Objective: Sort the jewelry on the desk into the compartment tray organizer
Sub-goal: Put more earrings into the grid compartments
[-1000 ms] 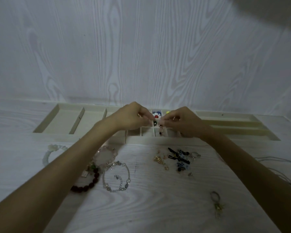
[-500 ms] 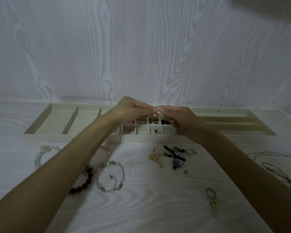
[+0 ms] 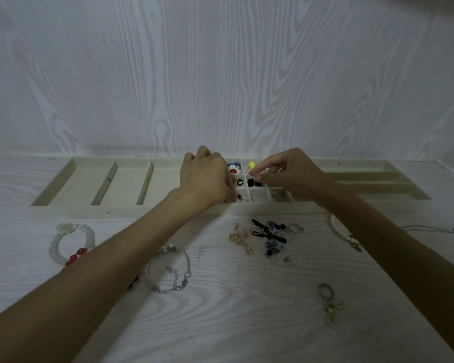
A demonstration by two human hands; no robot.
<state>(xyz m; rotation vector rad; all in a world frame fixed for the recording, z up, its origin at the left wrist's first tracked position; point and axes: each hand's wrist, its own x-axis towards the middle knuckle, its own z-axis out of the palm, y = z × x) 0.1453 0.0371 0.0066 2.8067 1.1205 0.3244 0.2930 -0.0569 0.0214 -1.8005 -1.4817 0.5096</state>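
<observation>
so both hands are over the small square cells in the middle of the tray [image 3: 71, 176], which sits along the back of the table [image 3: 233, 323]. The left hand [image 3: 206, 178] is knuckles-up with its fingers curled down into the near cell, right by a small gold piece [image 3: 240, 197] lying there. Can't tell if it's actually pinching that piece or has just let it go, the fingertips are hidden. The right hand [image 3: 291, 174] hovers over the cells next door, fingers loosely bent, nothing visibly held

My take: this is the drop-off part, so keep the fingertips low inside the cell before releasing, tiny stuff bounces over those thin dividers easily. Cells behind already hold a red and blue piece [image 3: 233, 167], a yellow one [image 3: 251, 165] and black ones [image 3: 254, 183], so don't bump those

Plenty left on the table: the little heap of earrings [image 3: 265, 237], a silver bracelet [image 3: 168, 271], a white bead bracelet [image 3: 68, 242], a pearl strand [image 3: 344, 233] and a ring with a charm [image 3: 326, 297]. I'd use the free right hand to fetch the next small bit from the heap
</observation>
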